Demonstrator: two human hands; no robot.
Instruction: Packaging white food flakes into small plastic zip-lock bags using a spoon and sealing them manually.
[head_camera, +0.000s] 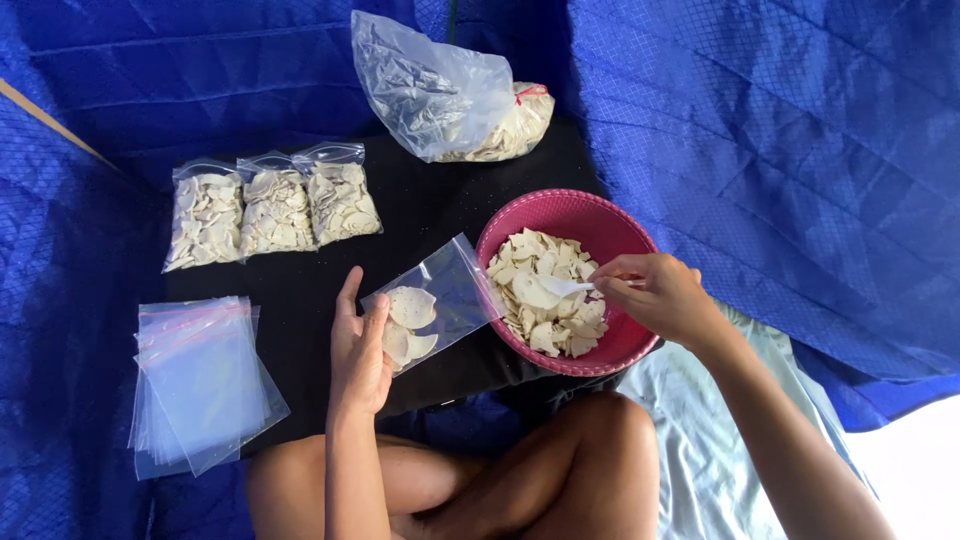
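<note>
Here we are with the small clear bag (435, 300) held low over the black mat (300, 290), its mouth tipped toward the pink basket (620, 225), a few pale round chips (410, 310) already lying inside. Our left hand (360, 345) has a closed grip on the bag's lower edge, thumb on top, fingers under. Our right hand (655, 295) is pinched tight on a white scoop (562, 287), whose bowl rests on the heap of chips in the basket. To fill well, we judge the bag's mouth wants holding wide and just beside the rim, with modest scoops so the brittle pieces don't break or spill.

Moving outward: three filled bags (272, 208) lie side by side at the back left of the mat, touching one another. A big clear sack (440, 95) of the same chips sits behind the basket. At front left rests a stack of empty zip bags (200, 380). Blue tarpaulin (780, 150) surrounds it all.
</note>
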